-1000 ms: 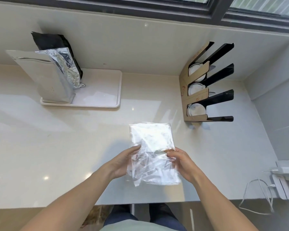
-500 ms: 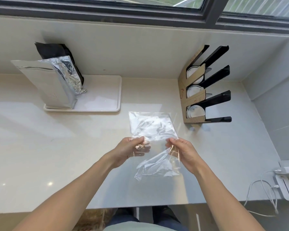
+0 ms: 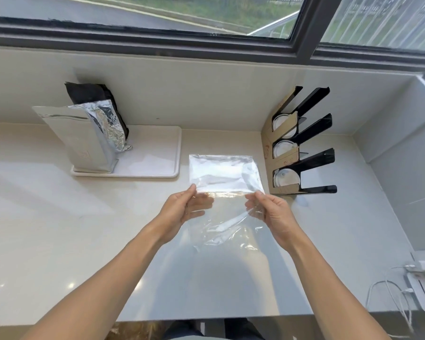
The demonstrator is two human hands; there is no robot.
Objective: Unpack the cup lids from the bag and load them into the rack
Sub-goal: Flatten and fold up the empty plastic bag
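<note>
Between both hands, a clear bag [image 3: 227,192] is stretched above the surface [image 3: 59,217]. Left hand [image 3: 182,208] and right hand [image 3: 271,212] each pinch an edge. Beyond the right hand stands the rack [image 3: 297,146], lids [image 3: 286,179] inside.

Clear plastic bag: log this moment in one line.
left hand: pinching clear plastic bag | right hand: pinching same bag | bag: looks empty | rack: white lids in three slots

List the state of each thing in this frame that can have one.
Clear bag: held up flat over the counter, looks empty.
Left hand: pinching the bag's left edge.
Right hand: pinching the bag's right edge.
Rack: upright, a white lid in each of three slots.
Foil pouch: standing on the tray, top torn open.
Tray: flat, its right part bare.
</note>
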